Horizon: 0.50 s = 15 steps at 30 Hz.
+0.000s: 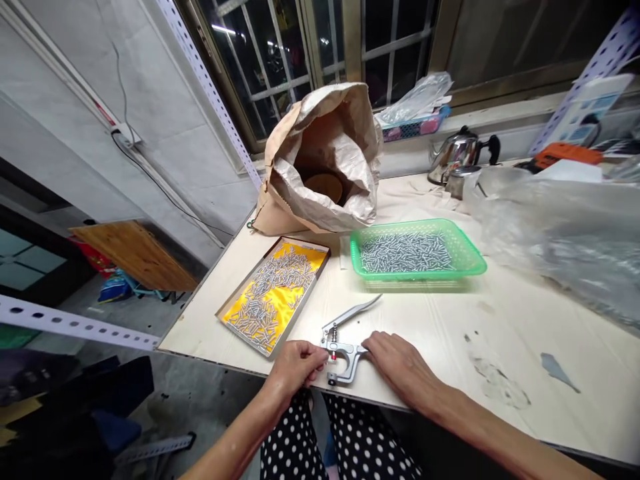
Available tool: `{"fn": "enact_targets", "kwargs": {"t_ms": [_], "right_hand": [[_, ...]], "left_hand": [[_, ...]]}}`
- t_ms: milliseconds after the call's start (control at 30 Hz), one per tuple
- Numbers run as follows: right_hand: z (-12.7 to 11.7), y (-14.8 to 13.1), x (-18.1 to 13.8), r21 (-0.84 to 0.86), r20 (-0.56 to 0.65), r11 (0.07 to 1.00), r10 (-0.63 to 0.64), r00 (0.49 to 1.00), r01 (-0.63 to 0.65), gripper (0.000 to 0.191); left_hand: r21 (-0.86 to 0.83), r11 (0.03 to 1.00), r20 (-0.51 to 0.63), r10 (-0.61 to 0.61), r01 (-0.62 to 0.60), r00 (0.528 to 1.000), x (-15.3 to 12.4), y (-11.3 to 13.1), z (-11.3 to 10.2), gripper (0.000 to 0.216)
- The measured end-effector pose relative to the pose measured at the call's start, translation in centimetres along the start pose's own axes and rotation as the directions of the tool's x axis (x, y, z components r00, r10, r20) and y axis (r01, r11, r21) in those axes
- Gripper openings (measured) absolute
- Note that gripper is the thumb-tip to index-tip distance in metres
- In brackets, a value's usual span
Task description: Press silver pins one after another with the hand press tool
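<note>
The fingers of the left hand (299,365) are drawn together in a close pinch, thumb against forefinger, right at the mouth of a silver hand press (354,360); whether a small piece sits between the tips is too small to tell. The fingers of the right hand (397,363) lie side by side, curled over the end of the press's lower handle and holding it, with the palm turned down; the thumb cannot be made out. The press rests between the two hands near the front edge of the pale tabletop (425,320), its upper lever (357,311) raised well away from the frame, with a spring and a small red part below the lever. Just beyond the left hand stands a shallow tray (283,301) with a yellow lining, strewn with small metal pieces (253,319). Farther back, to the right of the tray, a green basket (470,261) holds many similar pieces. Behind both, an open paper sack (283,210) leans on the tabletop, and a metal kettle (456,157) stands by the window.
</note>
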State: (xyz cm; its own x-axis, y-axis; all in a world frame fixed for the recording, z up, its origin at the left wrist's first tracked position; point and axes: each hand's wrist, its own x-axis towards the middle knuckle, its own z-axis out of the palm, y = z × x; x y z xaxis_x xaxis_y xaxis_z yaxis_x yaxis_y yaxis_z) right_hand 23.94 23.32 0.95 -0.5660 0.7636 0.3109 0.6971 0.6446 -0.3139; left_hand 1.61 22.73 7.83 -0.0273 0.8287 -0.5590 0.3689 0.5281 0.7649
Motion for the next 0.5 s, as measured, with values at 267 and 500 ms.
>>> {"fn": "enact_targets", "kwargs": {"t_ms": [267, 500], "right_hand": [[1.0, -0.6, 1.2, -0.12, 0.046, 0.992, -0.041, 0.998, 0.046, 0.012], [0.9, -0.7, 1.3, -0.166, 0.048, 0.985, -0.042, 0.998, 0.05, 0.014]], "left_hand": [[0.107, 0.994, 0.005, -0.04, 0.039, 0.999, 0.5, -1.7, 0.1, 0.023], [0.214, 0.977, 0.006, 0.0, -0.001, 1.0, 0.8, -1.7, 0.5, 0.023]]}}
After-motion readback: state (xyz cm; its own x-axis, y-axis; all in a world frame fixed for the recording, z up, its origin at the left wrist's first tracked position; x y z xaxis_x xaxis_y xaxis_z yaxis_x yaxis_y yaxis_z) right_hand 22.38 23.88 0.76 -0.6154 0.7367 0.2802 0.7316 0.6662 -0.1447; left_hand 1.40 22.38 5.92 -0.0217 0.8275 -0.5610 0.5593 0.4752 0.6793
